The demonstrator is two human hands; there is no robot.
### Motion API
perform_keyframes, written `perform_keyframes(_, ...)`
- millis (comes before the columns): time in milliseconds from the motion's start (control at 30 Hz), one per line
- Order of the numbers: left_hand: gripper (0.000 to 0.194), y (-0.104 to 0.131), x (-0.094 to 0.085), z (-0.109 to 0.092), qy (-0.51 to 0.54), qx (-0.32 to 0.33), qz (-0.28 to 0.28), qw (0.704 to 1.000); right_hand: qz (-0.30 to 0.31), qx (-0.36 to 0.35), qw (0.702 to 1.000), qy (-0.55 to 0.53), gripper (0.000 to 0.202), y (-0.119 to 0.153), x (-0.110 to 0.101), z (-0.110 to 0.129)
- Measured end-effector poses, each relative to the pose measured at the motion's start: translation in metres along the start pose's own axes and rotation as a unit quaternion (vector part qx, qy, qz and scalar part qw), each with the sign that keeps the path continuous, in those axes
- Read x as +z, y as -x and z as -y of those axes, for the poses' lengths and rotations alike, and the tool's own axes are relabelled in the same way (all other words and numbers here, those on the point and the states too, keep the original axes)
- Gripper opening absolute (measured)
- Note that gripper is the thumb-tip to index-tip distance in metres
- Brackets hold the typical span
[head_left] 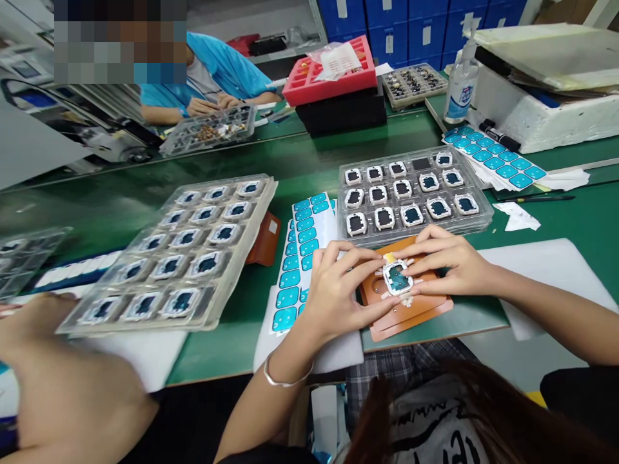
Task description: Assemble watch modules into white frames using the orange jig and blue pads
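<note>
The person's left hand (pixel 338 283) and right hand (pixel 445 264) meet over a small, square, white-rimmed frame with a dark teal centre (pixel 398 278), which sits on a flat, orange-brown board (pixel 438 304) at the front edge of the green-topped workbench (pixel 314 151). The left fingers and thumb bracket the frame from one side, while the right fingertips press in from the other, so it is gripped between both, probably to keep it from shifting. Just behind, a clear plastic tray (pixel 485 212) holds similar frames in separate cells, likely so they do not rub together. Sheets of rounded, bright blue stickers (pixel 288 296) lie beside the left hand, apparently for easy reach.
</note>
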State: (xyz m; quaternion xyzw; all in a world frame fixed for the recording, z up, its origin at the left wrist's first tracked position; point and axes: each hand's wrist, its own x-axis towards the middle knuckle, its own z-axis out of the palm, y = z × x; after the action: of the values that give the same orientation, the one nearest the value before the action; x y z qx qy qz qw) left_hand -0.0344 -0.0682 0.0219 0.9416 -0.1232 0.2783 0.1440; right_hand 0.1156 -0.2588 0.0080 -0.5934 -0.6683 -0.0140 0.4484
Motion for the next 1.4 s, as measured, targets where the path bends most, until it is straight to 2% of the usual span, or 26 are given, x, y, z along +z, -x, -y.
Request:
perform_keyframes(233, 0.039, 0.001, 0.001, 0.002, 0.047, -0.028, 0.049, 0.997, 0.045, -0.008, 0.999, 0.018, 0.013, -0.003, -0.002, -0.002)
perform_keyframes(333, 0.039, 0.001, 0.006, 0.002, 0.096, -0.046, 0.018, 0.994, 0.057, 0.000, 0.998, 0.015, 0.014, -0.006, -0.003, 0.000)
perform_keyframes(433, 0.042, 0.000, 0.012, -0.003, 0.128, -0.038, -0.032, 0.991, 0.051, 0.045, 0.998, 0.003, 0.026, -0.006, -0.002, 0.002)
perform_keyframes(467, 0.047, 0.000, 0.014, -0.004, 0.124, -0.026, -0.033, 0.991, 0.043, 0.065, 0.997, -0.009, 0.032, -0.006, 0.000, 0.003)
perform_keyframes(533, 0.060, -0.002, 0.014, -0.004, 0.108, 0.002, 0.002, 0.994, 0.023, 0.103, 0.992, -0.067, 0.043, -0.005, 0.002, 0.002)
perform_keyframes(600, 0.068, -0.002, 0.008, 0.003, 0.092, 0.013, 0.040, 0.995, 0.015, 0.149, 0.975, -0.167, 0.051, -0.003, 0.003, 0.000)
perform_keyframes(633, 0.066, -0.002, 0.003, 0.010, 0.084, 0.003, 0.040, 0.996, 0.017, 0.176, 0.959, -0.223, 0.054, -0.002, 0.003, -0.002)
perform_keyframes(700, 0.050, 0.002, -0.010, 0.031, 0.057, -0.051, 0.004, 0.997, 0.028, 0.228, 0.916, -0.328, 0.058, -0.002, 0.000, -0.006)
perform_keyframes(767, 0.033, 0.009, -0.022, 0.056, 0.011, -0.142, -0.010, 0.990, 0.031, 0.271, 0.870, -0.410, 0.058, -0.002, -0.003, -0.010)
perform_keyframes(800, 0.031, 0.012, -0.027, 0.069, -0.010, -0.194, 0.015, 0.981, 0.027, 0.286, 0.848, -0.445, 0.057, -0.002, -0.005, -0.011)
perform_keyframes(833, 0.032, 0.016, -0.030, 0.079, -0.030, -0.249, 0.068, 0.966, 0.022, 0.299, 0.828, -0.475, 0.055, -0.002, -0.006, -0.012)
perform_keyframes(867, 0.037, 0.019, -0.031, 0.088, -0.055, -0.312, 0.133, 0.939, 0.016, 0.308, 0.810, -0.499, 0.053, -0.002, -0.007, -0.013)
perform_keyframes(933, 0.053, 0.022, -0.031, 0.098, -0.095, -0.418, 0.251, 0.868, 0.009, 0.317, 0.787, -0.529, 0.050, -0.002, -0.009, -0.013)
perform_keyframes(1000, 0.063, 0.021, -0.028, 0.101, -0.118, -0.473, 0.311, 0.816, 0.013, 0.319, 0.782, -0.535, 0.049, -0.002, -0.011, -0.014)
perform_keyframes(1067, 0.063, 0.018, -0.025, 0.101, -0.119, -0.476, 0.327, 0.808, 0.019, 0.316, 0.801, -0.508, 0.049, -0.003, -0.016, -0.016)
perform_keyframes(1133, 0.062, 0.015, -0.024, 0.101, -0.112, -0.470, 0.332, 0.810, 0.018, 0.313, 0.856, -0.412, 0.051, -0.008, -0.026, -0.024)
perform_keyframes(1200, 0.061, 0.013, -0.024, 0.102, -0.101, -0.469, 0.334, 0.811, 0.013, 0.303, 0.925, -0.229, 0.052, -0.016, -0.041, -0.037)
perform_keyframes(1233, 0.060, 0.012, -0.024, 0.103, -0.095, -0.469, 0.335, 0.811, 0.013, 0.292, 0.949, -0.115, 0.052, -0.022, -0.050, -0.046)
perform_keyframes(1267, 0.060, 0.012, -0.024, 0.103, -0.089, -0.469, 0.336, 0.812, 0.018, 0.278, 0.960, 0.000, 0.052, -0.029, -0.059, -0.056)
perform_keyframes(1333, 0.059, 0.011, -0.023, 0.105, -0.080, -0.470, 0.336, 0.812, 0.048, 0.252, 0.945, 0.204, 0.052, -0.046, -0.075, -0.080)
perform_keyframes(1400, 0.060, 0.011, -0.022, 0.107, -0.075, -0.475, 0.332, 0.811, 0.082, 0.240, 0.904, 0.343, 0.053, -0.062, -0.087, -0.104)
